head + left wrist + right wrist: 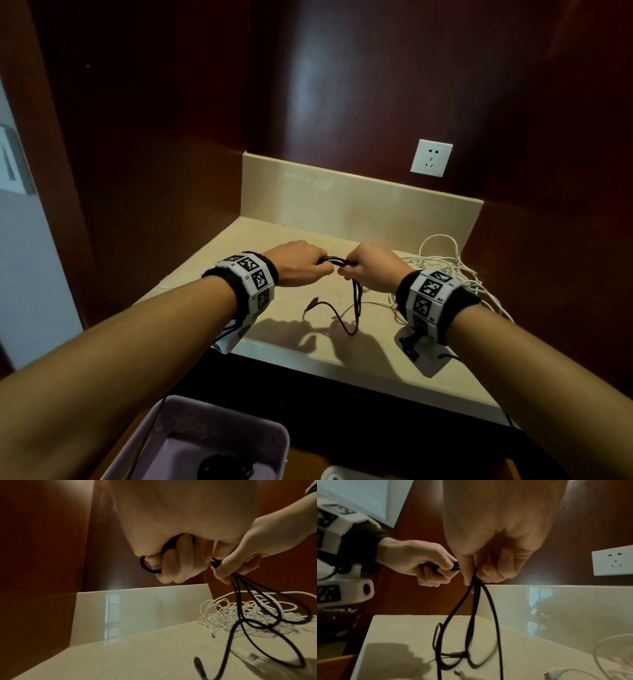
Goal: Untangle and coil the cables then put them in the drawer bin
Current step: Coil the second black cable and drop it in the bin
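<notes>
Both hands hold a black cable (356, 301) above the beige counter (291, 346). My left hand (301, 262) grips folded loops of it in a fist; a loop sticks out past the fingers (171, 563) in the left wrist view. My right hand (368, 265) pinches the same strands just to the right, and several black loops (476, 622) hang from it down to the counter, where a plug end (312, 303) lies. A tangled white cable (445, 270) is heaped at the counter's right side, partly behind my right wrist. The purple bin (219, 431) sits below the counter's front edge.
A white wall socket (431, 157) is on the dark red wall above the counter's upstand. A dark round object (222, 467) lies inside the bin. A white object (342, 474) shows at the bottom edge, right of the bin. Wooden walls close in left and back.
</notes>
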Tool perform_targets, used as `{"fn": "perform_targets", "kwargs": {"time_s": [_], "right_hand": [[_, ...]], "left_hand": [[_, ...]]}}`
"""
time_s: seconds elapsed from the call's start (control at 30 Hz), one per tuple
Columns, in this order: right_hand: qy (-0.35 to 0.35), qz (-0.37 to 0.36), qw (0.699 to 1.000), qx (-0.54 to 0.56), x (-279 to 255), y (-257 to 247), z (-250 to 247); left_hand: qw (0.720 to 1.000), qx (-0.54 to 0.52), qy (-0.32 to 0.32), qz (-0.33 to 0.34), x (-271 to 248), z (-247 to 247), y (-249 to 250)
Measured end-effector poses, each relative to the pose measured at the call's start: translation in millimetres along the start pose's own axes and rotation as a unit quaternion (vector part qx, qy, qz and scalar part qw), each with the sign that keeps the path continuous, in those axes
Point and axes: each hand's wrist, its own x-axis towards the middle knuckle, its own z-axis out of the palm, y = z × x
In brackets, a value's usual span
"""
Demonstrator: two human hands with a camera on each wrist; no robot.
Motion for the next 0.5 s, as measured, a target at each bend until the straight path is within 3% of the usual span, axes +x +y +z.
{"fn": "perform_targets", "kwargs": {"time_s": [0.17, 0.5], "right_hand": [[0.021, 0.035, 0.98, 0.192, -0.8, -1.5, -0.7], [0.036, 0.07, 0.92, 0.385, -0.3, -10.5, 3.7]], "left_hand": [[0.999, -0.012, 0.029, 0.0, 1.5, 5.6, -6.3], [0.992, -0.111, 0.043, -0.046, 5.5, 25.8, -5.0]]}}
